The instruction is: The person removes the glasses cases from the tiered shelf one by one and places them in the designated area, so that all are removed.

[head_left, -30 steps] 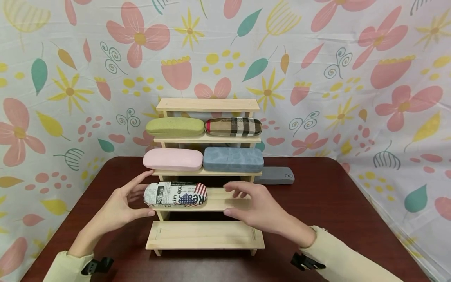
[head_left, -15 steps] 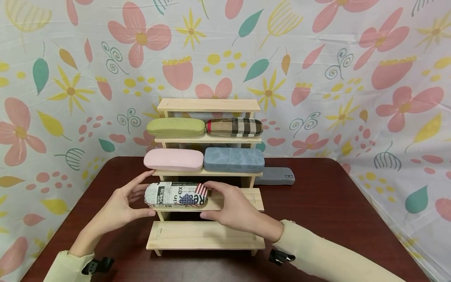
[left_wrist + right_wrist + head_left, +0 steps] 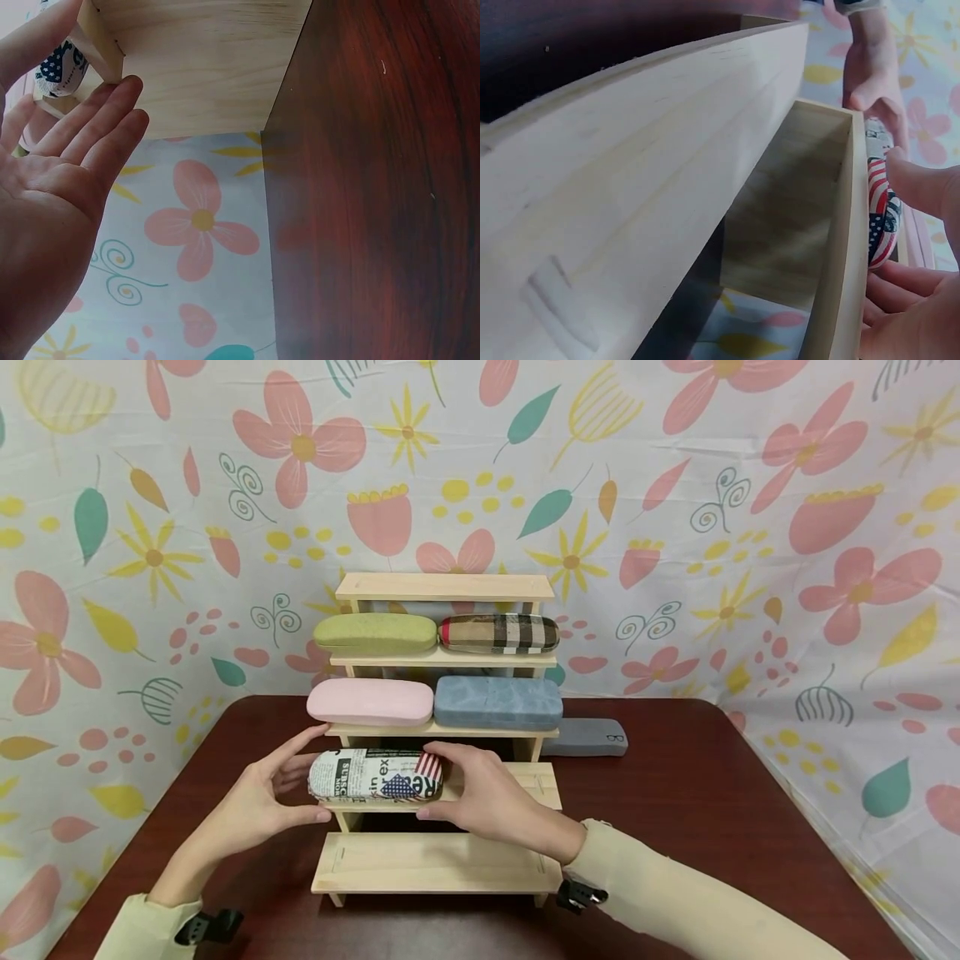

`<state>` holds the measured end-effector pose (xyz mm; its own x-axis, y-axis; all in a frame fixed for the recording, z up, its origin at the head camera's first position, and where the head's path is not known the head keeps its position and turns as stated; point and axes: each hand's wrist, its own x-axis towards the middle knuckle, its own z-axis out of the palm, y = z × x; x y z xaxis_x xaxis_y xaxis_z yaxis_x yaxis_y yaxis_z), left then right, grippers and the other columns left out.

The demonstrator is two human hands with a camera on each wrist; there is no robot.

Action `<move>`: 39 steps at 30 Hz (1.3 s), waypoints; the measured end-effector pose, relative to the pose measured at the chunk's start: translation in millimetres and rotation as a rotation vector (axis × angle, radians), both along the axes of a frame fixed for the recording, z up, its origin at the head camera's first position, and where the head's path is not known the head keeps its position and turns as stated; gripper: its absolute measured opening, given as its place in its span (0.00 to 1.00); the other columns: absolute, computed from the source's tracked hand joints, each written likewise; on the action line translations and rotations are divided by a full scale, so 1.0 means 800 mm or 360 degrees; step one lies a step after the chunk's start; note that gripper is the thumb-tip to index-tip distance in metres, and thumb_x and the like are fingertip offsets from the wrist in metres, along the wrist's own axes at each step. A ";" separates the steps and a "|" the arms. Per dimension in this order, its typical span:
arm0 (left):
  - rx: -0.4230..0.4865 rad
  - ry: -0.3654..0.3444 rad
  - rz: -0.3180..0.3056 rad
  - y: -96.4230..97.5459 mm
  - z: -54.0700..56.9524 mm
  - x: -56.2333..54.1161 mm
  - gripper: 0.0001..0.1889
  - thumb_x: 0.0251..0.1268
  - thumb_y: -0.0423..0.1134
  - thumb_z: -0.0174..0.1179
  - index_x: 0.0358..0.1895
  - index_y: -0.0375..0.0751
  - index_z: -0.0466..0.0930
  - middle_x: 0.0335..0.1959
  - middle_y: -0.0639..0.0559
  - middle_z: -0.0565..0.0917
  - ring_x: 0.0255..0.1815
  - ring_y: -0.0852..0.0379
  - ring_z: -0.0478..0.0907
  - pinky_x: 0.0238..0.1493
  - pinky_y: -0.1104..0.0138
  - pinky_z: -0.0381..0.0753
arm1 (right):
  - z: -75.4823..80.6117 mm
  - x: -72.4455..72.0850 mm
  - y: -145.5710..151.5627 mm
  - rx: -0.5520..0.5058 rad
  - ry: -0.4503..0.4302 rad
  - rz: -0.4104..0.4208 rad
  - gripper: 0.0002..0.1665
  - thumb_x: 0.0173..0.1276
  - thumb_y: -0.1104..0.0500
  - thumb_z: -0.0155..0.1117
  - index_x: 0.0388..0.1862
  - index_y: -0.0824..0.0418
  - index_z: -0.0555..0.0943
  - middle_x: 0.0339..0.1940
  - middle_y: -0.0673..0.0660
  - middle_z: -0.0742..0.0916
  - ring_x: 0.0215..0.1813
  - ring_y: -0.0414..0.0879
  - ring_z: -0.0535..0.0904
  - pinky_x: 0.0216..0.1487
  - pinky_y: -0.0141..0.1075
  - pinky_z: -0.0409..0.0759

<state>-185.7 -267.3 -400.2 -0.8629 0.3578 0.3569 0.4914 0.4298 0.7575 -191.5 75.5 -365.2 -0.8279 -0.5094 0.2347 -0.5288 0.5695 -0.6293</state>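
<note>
A glasses case (image 3: 367,775) with newsprint and American-flag print lies lengthwise on the second-lowest step of a wooden stand (image 3: 420,864). My left hand (image 3: 258,793) is at its left end, thumb spread from the fingers; the left wrist view shows the fingers nearly straight beside the wood. Over the case's right end is my right hand (image 3: 487,795), index finger at the top edge and thumb at the front. In the right wrist view the thumb (image 3: 919,180) overlaps the flag-print end (image 3: 881,217), with the other fingers curled around behind it.
Higher steps hold a pink case (image 3: 370,702), a blue case (image 3: 498,702), a green case (image 3: 375,633) and a plaid case (image 3: 498,633). A grey case (image 3: 588,737) lies behind the stand on the dark wooden table (image 3: 712,827). Floral cloth (image 3: 675,527) hangs behind.
My right hand has moved left from over the step's right part to the case's right end. My left hand and the case have stayed nearly in place.
</note>
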 end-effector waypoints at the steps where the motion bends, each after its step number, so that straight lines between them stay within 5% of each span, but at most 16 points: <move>1: 0.0004 0.0000 -0.0002 0.000 0.000 0.000 0.57 0.50 0.33 0.85 0.84 0.56 0.61 0.62 0.43 0.85 0.63 0.65 0.80 0.58 0.74 0.79 | 0.000 -0.001 -0.001 0.0001 -0.0002 0.0000 0.48 0.57 0.49 0.87 0.75 0.58 0.77 0.68 0.54 0.84 0.72 0.51 0.76 0.72 0.46 0.73; 26: 0.0028 -0.0004 -0.0018 0.000 -0.001 -0.002 0.56 0.51 0.34 0.85 0.83 0.56 0.62 0.61 0.44 0.85 0.63 0.63 0.80 0.60 0.73 0.79 | -0.004 -0.003 -0.003 -0.0163 -0.0038 -0.0045 0.39 0.56 0.55 0.88 0.66 0.59 0.84 0.56 0.52 0.89 0.60 0.45 0.82 0.63 0.45 0.79; 39: 0.0077 0.0005 -0.0076 -0.001 -0.003 -0.003 0.57 0.50 0.29 0.84 0.84 0.53 0.61 0.61 0.45 0.85 0.63 0.61 0.82 0.60 0.73 0.79 | 0.000 0.001 0.011 -0.0164 -0.0123 -0.0075 0.41 0.53 0.56 0.89 0.67 0.57 0.84 0.60 0.54 0.87 0.66 0.50 0.79 0.67 0.48 0.76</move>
